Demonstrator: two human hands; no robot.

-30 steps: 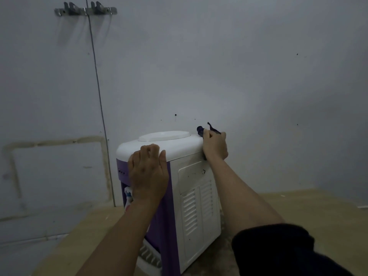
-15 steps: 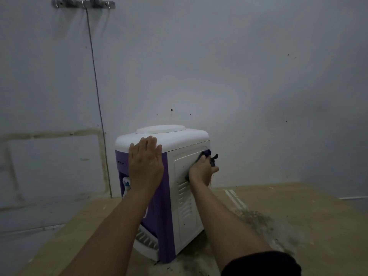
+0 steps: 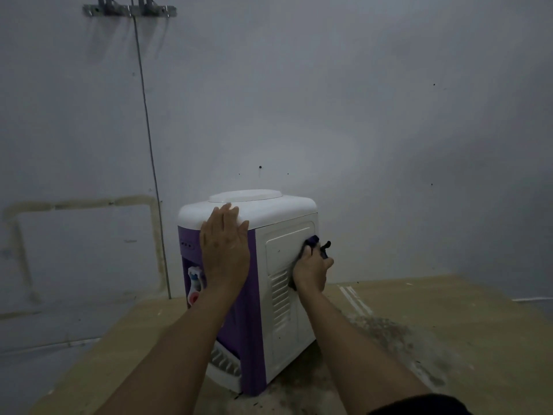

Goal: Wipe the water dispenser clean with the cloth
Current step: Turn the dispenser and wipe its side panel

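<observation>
- A small water dispenser, white on top with purple corners and a white vented side panel, is seen standing on a tan, stained surface near a grey wall.
- The left hand is laid flat, fingers straight, over the dispenser's near upper corner; nothing is grasped by it, and the unit appears to be steadied.
- The right hand is pressed against the white side panel, fingers curled around a dark cloth, which is bunched between palm and panel, with a scrap sticking out past the knuckles.
- The wiping is judged to be under way on the side face; the purple front and its taps are not being touched.
- Risk: the light unit could be slid or tipped sideways if the panel is pushed hard while the steadying palm is lifted.
- Risk: the bunched cloth could be snagged on the vent slats, or left streaking the panel because so little of it lies flat.
- A metal hook rail is fixed high on the wall.
</observation>
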